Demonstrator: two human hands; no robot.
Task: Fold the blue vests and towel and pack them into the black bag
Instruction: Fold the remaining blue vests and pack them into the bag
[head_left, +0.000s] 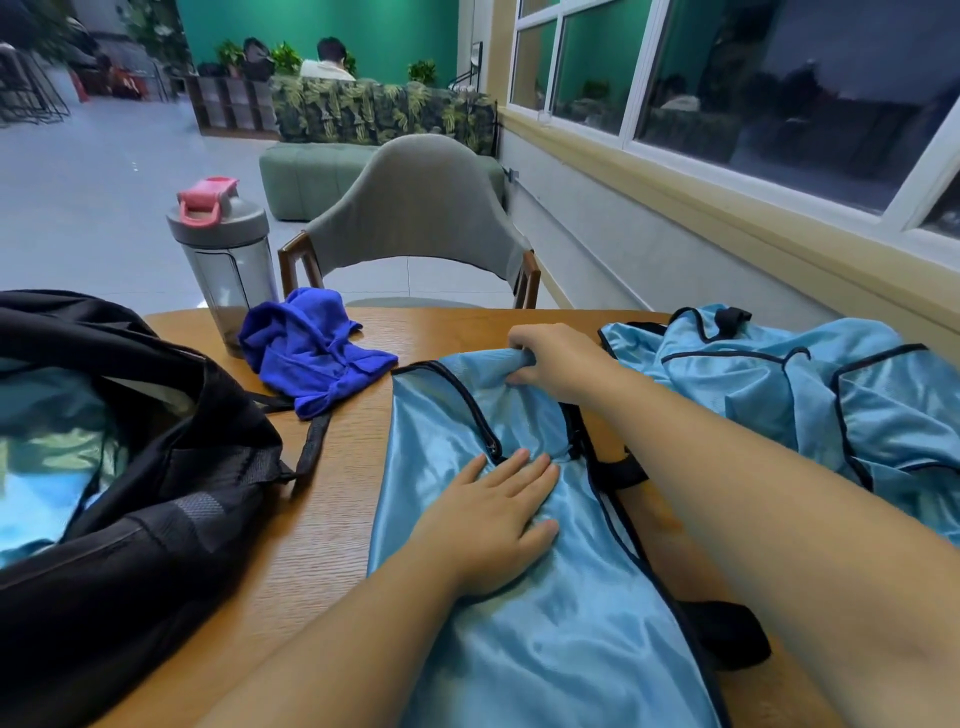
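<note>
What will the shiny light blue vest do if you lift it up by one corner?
The vest would probably hang limp, since it already bunches where the right hand grips its far edge. It looks thin and light. Its glossy sheen suggests it may slide on the table, which may be why the left hand presses it flat.

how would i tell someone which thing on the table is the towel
Start at the wooden table and find the grey shaker bottle with the pink lid at its far left edge. The towel lies crumpled right beside it, near the open black bag. It is deep royal blue and matte, while the vests are pale, shiny blue with dark trim.
</note>
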